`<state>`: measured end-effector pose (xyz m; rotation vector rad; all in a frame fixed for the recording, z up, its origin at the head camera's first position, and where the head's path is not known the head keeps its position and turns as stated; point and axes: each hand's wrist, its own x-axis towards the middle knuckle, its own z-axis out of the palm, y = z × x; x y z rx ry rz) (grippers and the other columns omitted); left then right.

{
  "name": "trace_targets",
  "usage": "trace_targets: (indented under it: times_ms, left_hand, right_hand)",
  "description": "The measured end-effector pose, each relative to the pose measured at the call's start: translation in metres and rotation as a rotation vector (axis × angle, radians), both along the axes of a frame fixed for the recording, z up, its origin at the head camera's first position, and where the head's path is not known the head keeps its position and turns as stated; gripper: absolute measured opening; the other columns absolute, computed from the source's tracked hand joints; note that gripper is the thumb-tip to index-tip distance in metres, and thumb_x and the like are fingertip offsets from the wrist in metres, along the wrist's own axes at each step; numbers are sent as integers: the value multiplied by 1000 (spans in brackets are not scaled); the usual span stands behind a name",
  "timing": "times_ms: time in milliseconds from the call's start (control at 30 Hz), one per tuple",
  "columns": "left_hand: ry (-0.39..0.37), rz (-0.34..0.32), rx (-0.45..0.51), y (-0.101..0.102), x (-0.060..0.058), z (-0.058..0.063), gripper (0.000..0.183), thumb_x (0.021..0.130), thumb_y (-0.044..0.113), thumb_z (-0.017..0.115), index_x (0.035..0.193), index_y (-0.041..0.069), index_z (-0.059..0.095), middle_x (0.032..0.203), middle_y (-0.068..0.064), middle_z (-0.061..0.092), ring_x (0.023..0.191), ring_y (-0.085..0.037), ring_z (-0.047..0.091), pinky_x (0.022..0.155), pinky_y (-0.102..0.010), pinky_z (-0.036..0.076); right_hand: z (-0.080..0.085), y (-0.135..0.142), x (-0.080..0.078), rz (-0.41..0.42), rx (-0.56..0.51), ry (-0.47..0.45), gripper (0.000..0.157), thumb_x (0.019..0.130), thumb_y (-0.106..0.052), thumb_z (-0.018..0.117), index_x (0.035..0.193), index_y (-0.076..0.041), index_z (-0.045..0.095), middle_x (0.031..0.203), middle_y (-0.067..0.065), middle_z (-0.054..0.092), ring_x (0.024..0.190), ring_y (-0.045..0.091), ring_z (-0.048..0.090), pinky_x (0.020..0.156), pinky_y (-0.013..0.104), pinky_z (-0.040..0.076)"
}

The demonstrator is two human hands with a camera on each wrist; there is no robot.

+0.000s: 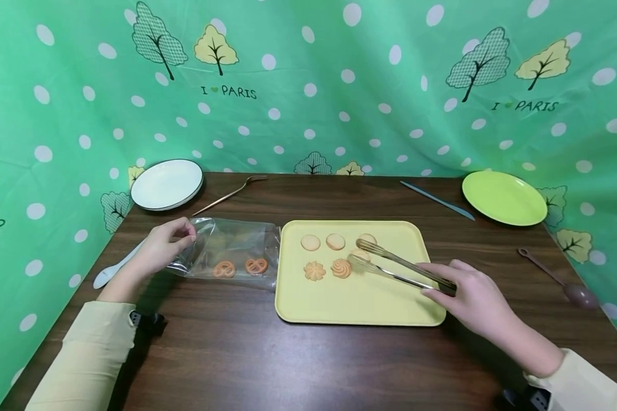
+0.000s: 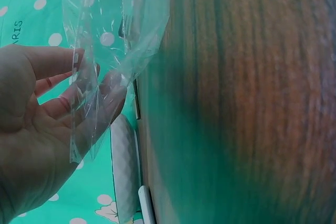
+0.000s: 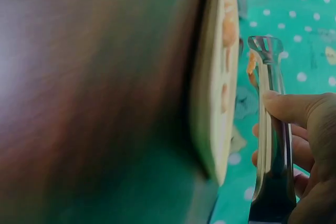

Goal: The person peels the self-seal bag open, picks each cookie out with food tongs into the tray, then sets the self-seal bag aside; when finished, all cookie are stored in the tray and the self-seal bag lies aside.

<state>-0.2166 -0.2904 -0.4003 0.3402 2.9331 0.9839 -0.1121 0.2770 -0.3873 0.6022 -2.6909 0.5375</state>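
My left hand (image 1: 167,242) pinches the mouth edge of a clear plastic bag (image 2: 97,103), seen up close in the left wrist view. Two pretzel-shaped cookies (image 1: 256,266) lie inside the bag. In my right hand (image 1: 470,294) are metal tongs (image 1: 406,264), thumb on one arm and fingers on the other. A pale cookie (image 1: 361,254) shows between the tong tips over the yellow tray (image 1: 360,302); the right wrist view has an orange-brown piece (image 3: 251,63) there. Round cookies (image 1: 311,242) form the tray's back row, with a flower-shaped cookie (image 1: 315,271) and a swirl cookie (image 1: 341,268) before them.
A white plate (image 1: 167,185) and a fork (image 1: 228,196) are at the back left, a light-coloured utensil (image 1: 114,269) beside my left forearm. At the back right are a blue knife (image 1: 437,200) and a green plate (image 1: 504,197). A brown spoon (image 1: 557,278) lies at the right edge.
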Motion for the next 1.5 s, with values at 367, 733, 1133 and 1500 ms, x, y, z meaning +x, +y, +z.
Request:
trace_targets:
  times_ms: [367, 733, 1133, 1500]
  left_hand:
    - [-16, 1, -1, -1, 2, -1, 8, 95, 15, 58, 95, 7, 58, 96, -9, 63, 102, -31, 58, 82, -45, 44]
    - [-8, 1, 0, -2, 1, 0, 7, 95, 15, 58, 95, 8, 58, 96, -9, 63, 103, -32, 58, 81, -44, 43]
    - [-17, 5, 0, -3, 2, -1, 9, 95, 17, 58, 95, 8, 58, 96, -9, 63, 104, -32, 58, 81, -45, 43]
    - [-16, 5, 12, -3, 1, -3, 8, 94, 16, 58, 95, 8, 58, 98, -10, 63, 103, -30, 57, 84, -46, 43]
  right_hand:
    - [-13, 20, 9, -49, 54, -63, 49, 68, -22, 85, 114, -24, 68, 65, -8, 41, 56, 1, 27, 46, 20, 24]
    - [1, 9, 0, -7, 20, -82, 51, 68, -22, 85, 115, -20, 67, 70, -5, 50, 56, 2, 31, 48, 21, 30]
    - [14, -80, -36, 128, 87, -106, 38, 78, -28, 78, 114, -24, 69, 69, -8, 51, 60, 6, 38, 50, 23, 33]
    - [19, -146, -63, 209, 235, -110, 36, 80, -26, 75, 115, -27, 68, 81, -2, 64, 67, 12, 47, 45, 26, 33]
